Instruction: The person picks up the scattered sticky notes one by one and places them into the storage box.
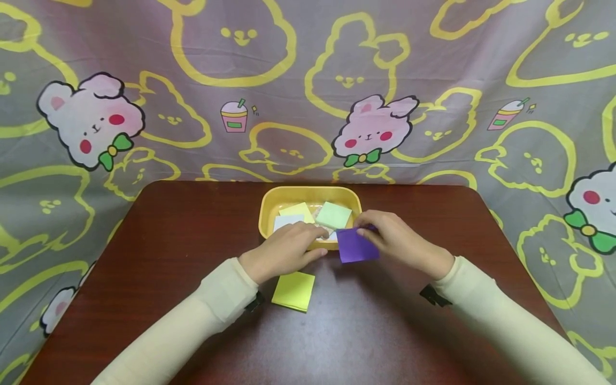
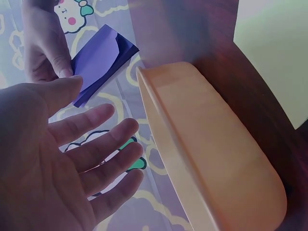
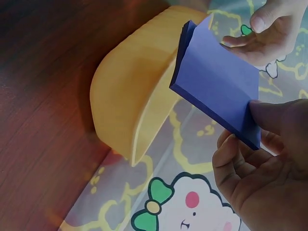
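Observation:
My right hand (image 1: 394,240) pinches a purple sticky note pad (image 1: 355,246) at one edge, thumb on one face and fingers behind. The pad is held at the front right of a yellow plastic basket (image 1: 266,206), and its top sheet lifts at the far edge in the right wrist view. My left hand (image 2: 53,154) has its fingers spread and holds nothing, over the basket's front rim. Inside the basket lie a pale green pad (image 1: 334,215), a light yellow pad (image 1: 295,210) and a white pad (image 1: 287,221), partly covered by my left hand in the head view.
On the brown table (image 1: 192,315), a bright yellow sticky note pad (image 1: 293,291) lies in front of the basket, close below my left wrist. Behind the table hangs a grey curtain (image 1: 289,101) printed with cartoon animals.

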`<action>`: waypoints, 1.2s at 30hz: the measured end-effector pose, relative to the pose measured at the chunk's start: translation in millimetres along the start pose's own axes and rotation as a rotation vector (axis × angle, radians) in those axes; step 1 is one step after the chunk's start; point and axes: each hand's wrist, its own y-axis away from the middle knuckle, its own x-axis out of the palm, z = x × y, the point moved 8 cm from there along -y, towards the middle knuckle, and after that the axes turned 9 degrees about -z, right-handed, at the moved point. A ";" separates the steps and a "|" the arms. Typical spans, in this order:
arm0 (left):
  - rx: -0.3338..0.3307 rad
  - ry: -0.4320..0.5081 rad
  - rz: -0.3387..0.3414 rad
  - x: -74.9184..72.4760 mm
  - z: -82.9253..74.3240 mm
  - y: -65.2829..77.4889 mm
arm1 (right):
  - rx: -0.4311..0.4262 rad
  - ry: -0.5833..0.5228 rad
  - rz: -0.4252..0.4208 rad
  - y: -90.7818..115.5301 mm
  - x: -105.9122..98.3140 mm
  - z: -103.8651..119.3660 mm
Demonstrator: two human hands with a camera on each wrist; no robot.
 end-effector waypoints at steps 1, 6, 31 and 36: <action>0.002 -0.001 -0.002 0.0 -0.1 -0.1 | -0.004 -0.002 -0.001 -0.1 0.0 -0.1; 0.006 -0.001 -0.001 -0.7 -0.8 -0.8 | -0.005 -0.013 0.004 -1.9 -0.1 0.2; -0.060 -0.011 -0.027 -8.2 7.8 -7.2 | 0.020 -0.046 -0.013 -16.5 -5.6 -9.5; -0.077 -0.017 -0.030 -8.6 11.3 -9.0 | 0.026 -0.042 -0.008 -18.4 -4.8 -12.0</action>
